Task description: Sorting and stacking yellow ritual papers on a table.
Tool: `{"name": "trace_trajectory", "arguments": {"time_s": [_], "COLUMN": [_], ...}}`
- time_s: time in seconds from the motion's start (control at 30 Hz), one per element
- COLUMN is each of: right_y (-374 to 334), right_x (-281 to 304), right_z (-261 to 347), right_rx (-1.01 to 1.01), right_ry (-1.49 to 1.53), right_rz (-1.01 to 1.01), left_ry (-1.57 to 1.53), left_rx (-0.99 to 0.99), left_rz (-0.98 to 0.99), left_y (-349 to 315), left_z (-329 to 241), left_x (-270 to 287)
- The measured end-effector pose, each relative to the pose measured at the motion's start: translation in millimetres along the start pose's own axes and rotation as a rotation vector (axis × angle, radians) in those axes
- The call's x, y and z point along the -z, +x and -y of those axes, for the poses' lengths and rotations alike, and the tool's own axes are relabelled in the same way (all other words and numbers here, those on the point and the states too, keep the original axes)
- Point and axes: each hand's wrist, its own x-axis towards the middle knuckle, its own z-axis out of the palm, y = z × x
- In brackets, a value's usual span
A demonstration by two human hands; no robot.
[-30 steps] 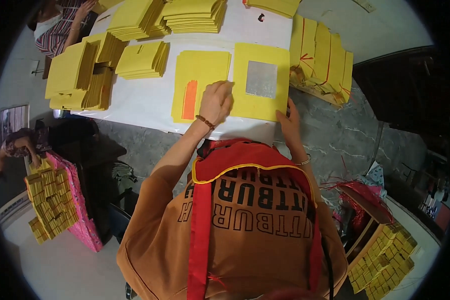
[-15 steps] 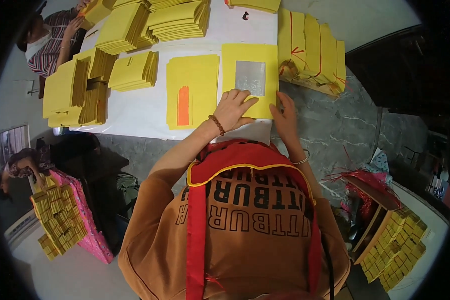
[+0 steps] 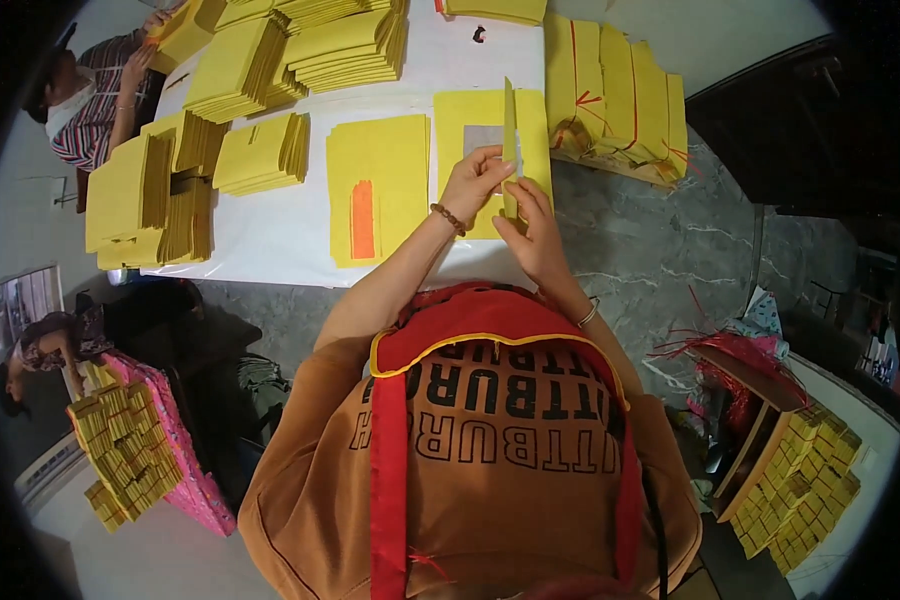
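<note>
Both my hands are closed on one yellow paper sheet (image 3: 510,115), which stands up almost edge-on, so little of its faces shows. My left hand (image 3: 475,185), with a beaded bracelet at the wrist, pinches its left side. Lower on the near part of the sheet is my right hand (image 3: 535,230), its thumb and fingers bent against the paper. Beneath lies another yellow sheet (image 3: 450,125) with a grey-silver square (image 3: 480,138), partly hidden by the raised sheet and my left hand. To the left sits a yellow stack (image 3: 380,150) bearing an orange-red strip (image 3: 362,220).
Folded yellow paper piles (image 3: 235,70) crowd the left and far side of the white table (image 3: 270,225). Red-tied yellow bundles (image 3: 620,95) stand beyond its right edge. A person in a striped top (image 3: 100,115) handles yellow paper at far left. Stacked bundles (image 3: 795,480) lie lower right.
The top yellow sheet, flat before, now rises on edge between my hands. My right hand has moved left onto it. My left hand has gone from lying on the sheet to pinching it.
</note>
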Motion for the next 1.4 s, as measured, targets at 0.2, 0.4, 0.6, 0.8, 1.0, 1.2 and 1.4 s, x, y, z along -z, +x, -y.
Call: {"name": "trace_trajectory", "arguments": {"time_s": [0.2, 0.4, 0.6, 0.8, 1.0, 1.2, 1.4], "right_y": [2, 5, 6, -4, 0, -1, -3], "right_x": [-4, -1, 11, 9, 2, 18, 28], "right_z": [-8, -1, -7, -17, 6, -16, -46], "right_rx": [-0.066, -0.259, -0.386, -0.41, -0.066, -0.11, -0.275], "right_ry": [0.285, 0.663, 0.798, 0.725, 0.056, 0.085, -0.359], "right_rz": [0.001, 0.023, -0.059, -0.044, -0.022, -0.071, -0.197], "left_ry": [-0.043, 0.001, -0.048, 0.228, 0.529, 0.223, 0.335], "left_rx": [0.047, 0.072, -0.077, -0.046, -0.235, -0.008, -0.004], "left_rz": [0.004, 0.0, -0.076, -0.087, -0.139, -0.134, -0.208], "left_y": [1, 3, -2, 5, 8, 7, 9], "left_z": [-2, -3, 1, 11, 12, 6, 5], "left_x": [2, 0, -7, 2, -8, -2, -8]}}
